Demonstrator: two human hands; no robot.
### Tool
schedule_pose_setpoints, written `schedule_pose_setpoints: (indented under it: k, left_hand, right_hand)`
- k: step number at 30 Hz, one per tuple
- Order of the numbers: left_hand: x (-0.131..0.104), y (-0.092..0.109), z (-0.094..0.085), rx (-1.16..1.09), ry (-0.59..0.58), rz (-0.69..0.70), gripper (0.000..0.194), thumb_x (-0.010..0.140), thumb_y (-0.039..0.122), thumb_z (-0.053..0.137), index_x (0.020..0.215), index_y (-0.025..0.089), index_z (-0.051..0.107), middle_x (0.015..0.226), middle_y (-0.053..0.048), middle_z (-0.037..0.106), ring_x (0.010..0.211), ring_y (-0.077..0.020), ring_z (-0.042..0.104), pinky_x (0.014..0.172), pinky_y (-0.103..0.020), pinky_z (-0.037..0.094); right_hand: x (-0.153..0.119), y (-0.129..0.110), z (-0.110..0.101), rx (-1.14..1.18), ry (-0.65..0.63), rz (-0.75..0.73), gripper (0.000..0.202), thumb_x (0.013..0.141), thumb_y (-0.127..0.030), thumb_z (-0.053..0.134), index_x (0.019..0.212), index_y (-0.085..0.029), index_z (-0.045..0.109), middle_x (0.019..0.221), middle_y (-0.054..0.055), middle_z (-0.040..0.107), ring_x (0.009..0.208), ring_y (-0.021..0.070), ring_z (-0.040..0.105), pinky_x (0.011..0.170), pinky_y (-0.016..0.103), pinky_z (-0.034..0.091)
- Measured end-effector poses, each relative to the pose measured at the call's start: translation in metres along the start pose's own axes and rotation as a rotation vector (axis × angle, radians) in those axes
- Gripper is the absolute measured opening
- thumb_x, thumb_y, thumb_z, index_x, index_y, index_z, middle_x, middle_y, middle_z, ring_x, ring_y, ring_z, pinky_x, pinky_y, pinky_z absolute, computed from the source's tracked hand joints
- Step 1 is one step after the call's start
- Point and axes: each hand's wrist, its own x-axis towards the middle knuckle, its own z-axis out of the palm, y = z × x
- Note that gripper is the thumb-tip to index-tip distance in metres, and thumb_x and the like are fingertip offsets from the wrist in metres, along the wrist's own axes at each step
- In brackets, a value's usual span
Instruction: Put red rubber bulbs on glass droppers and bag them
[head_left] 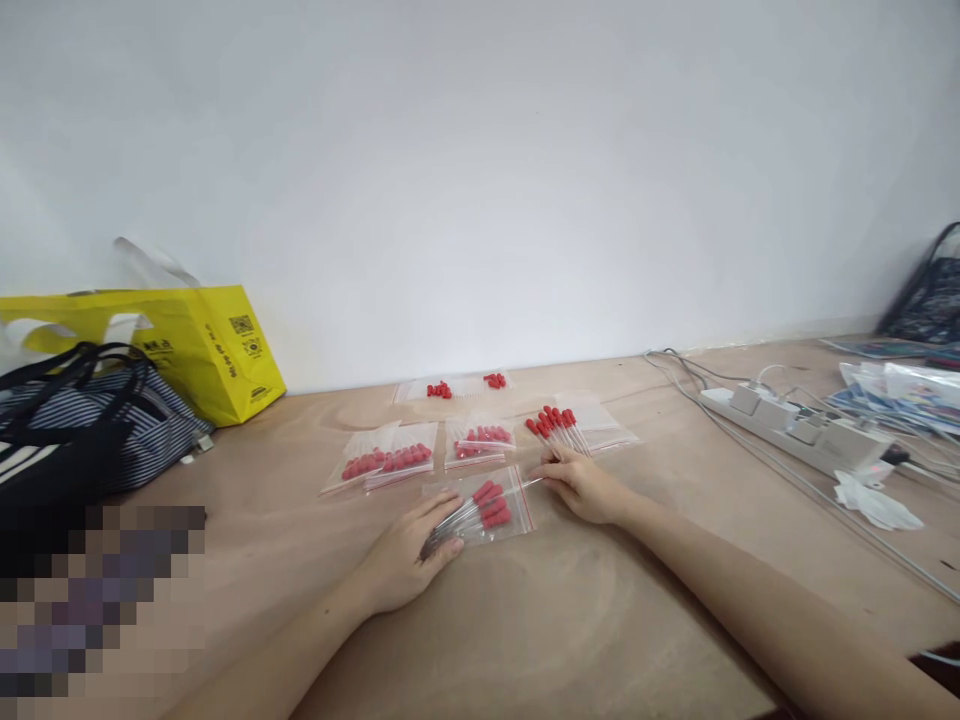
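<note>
My left hand (420, 545) grips a clear zip bag (517, 515) around the glass ends of several droppers (491, 505) with red rubber bulbs. Between the fingertips of my right hand (581, 485) is the thin glass stem of a dropper (532, 482), pointing into the bag's open right end. Just behind that hand, more red-bulbed droppers (556, 425) lie fanned out beside or partly on another clear bag (604, 425). Filled bags (397, 455) of droppers lie beyond my left hand, with another filled bag (480, 440) to their right.
By the wall, loose red bulbs (439, 390) and thin glass stems lie on clear plastic (409, 392). A yellow bag (217, 350) and a striped bag (161, 420) stand at left. At right are a power strip (795, 430), cables, crumpled tissue (877, 500) and plastic packets (907, 390).
</note>
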Motion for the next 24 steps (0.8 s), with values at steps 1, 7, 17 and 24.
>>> schedule_pose_setpoints:
  k: [1, 7, 17, 24]
  left_hand:
    - [0.000, 0.001, 0.000, 0.000, -0.001, 0.002, 0.047, 0.084, 0.040, 0.039, 0.125, 0.018, 0.039, 0.133, -0.006, 0.039, 0.122, -0.0211, 0.034, 0.101, -0.038, 0.029]
    - [0.000, 0.002, 0.000, -0.006, 0.012, 0.007, 0.045, 0.083, 0.039, 0.040, 0.124, 0.021, 0.041, 0.132, -0.004, 0.040, 0.121, -0.0218, 0.036, 0.100, -0.039, 0.031]
    - [-0.001, 0.007, -0.004, 0.000, -0.002, 0.009, 0.044, 0.083, 0.038, 0.041, 0.124, 0.022, 0.042, 0.132, -0.005, 0.040, 0.120, -0.0214, 0.037, 0.100, -0.038, 0.032]
    - [0.000, 0.005, -0.003, -0.019, 0.000, 0.020, 0.044, 0.082, 0.038, 0.042, 0.124, 0.023, 0.042, 0.132, -0.004, 0.040, 0.120, -0.0217, 0.037, 0.100, -0.039, 0.031]
  right_hand:
    - [0.001, -0.001, 0.002, 0.002, -0.004, -0.011, 0.031, 0.079, -0.007, 0.040, 0.099, -0.019, 0.061, 0.084, 0.006, 0.047, 0.078, 0.0146, 0.047, 0.072, 0.028, 0.042]
    - [0.005, 0.004, 0.004, -0.036, 0.001, -0.054, 0.045, 0.072, 0.003, 0.037, 0.102, -0.021, 0.061, 0.084, 0.006, 0.046, 0.078, 0.0140, 0.046, 0.070, 0.027, 0.042]
    - [0.006, 0.003, 0.004, 0.014, 0.007, -0.031, 0.036, 0.077, -0.003, 0.038, 0.095, -0.020, 0.063, 0.083, 0.006, 0.048, 0.077, 0.0140, 0.048, 0.070, 0.028, 0.043]
    - [0.014, -0.012, 0.023, 0.462, 0.131, 0.227, 0.016, 0.070, -0.019, 0.058, 0.086, -0.017, 0.057, 0.090, 0.005, 0.055, 0.077, 0.0132, 0.055, 0.071, 0.028, 0.046]
